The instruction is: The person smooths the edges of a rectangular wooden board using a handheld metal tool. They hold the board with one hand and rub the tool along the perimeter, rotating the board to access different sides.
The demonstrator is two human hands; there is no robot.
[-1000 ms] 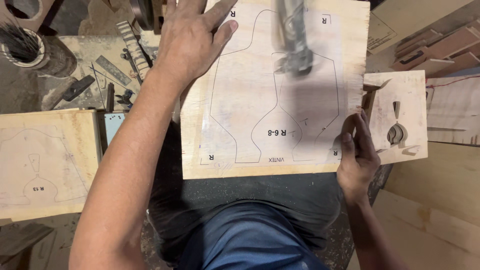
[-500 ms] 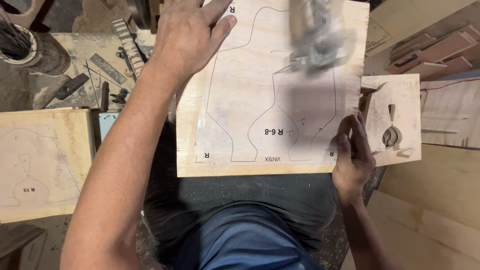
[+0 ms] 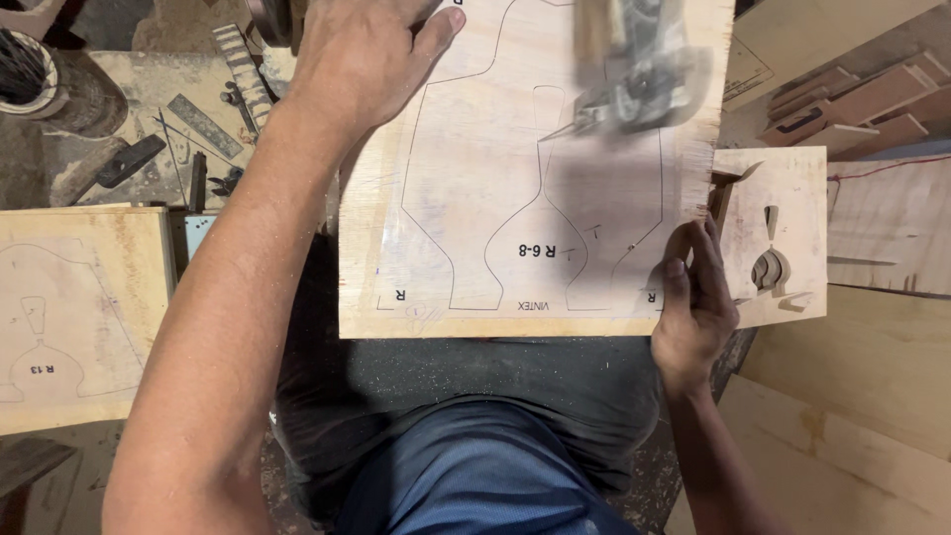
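A pale plywood sheet with curved outlines drawn on it lies in front of me. My left hand presses flat on its upper left part, fingers spread. My right hand grips the sheet's lower right edge, thumb on top. A blurred metal saw head stands over the sheet near the top right, above a drawn line.
A cut-out plywood piece lies right of the sheet, with stacked boards beyond it. Another marked board sits at the left. Hand tools and a round container lie on the dusty bench at top left.
The sheet has slid a little toward the saw head and to the right; both hands moved with it and keep their hold.
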